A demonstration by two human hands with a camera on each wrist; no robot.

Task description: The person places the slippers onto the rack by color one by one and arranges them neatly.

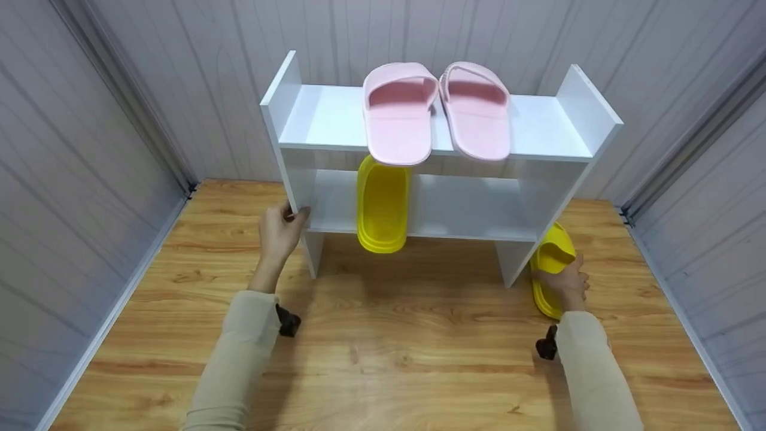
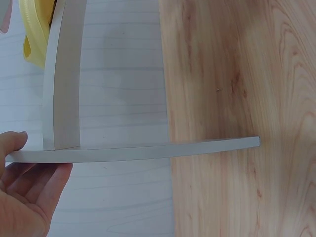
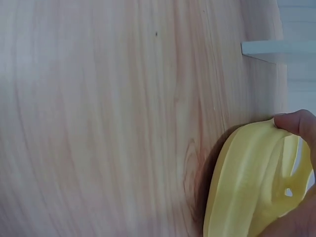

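My left hand (image 1: pixel 281 232) grips the left side panel of a white shoe rack (image 1: pixel 467 203), thumb on the inner face and fingers on the outer, as the left wrist view also shows. To the right of the rack, my right hand (image 1: pixel 565 281) holds a yellow slipper (image 1: pixel 547 299) by its sides, the thumb (image 3: pixel 291 122) pressing on one edge. Another yellow slipper (image 1: pixel 383 209) lies on the middle shelf, toward the left, its heel jutting past the front edge. Two pink slippers (image 1: pixel 400 129) (image 1: pixel 479 120) sit side by side on the top shelf.
The rack stands on a wood-patterned floor (image 1: pixel 389 347) close to the back wall (image 1: pixel 227 90). Side walls rise at left (image 1: pixel 72 209) and right (image 1: pixel 712 239). The rack's right panel (image 1: pixel 553 185) stands between the middle shelf and my right hand.
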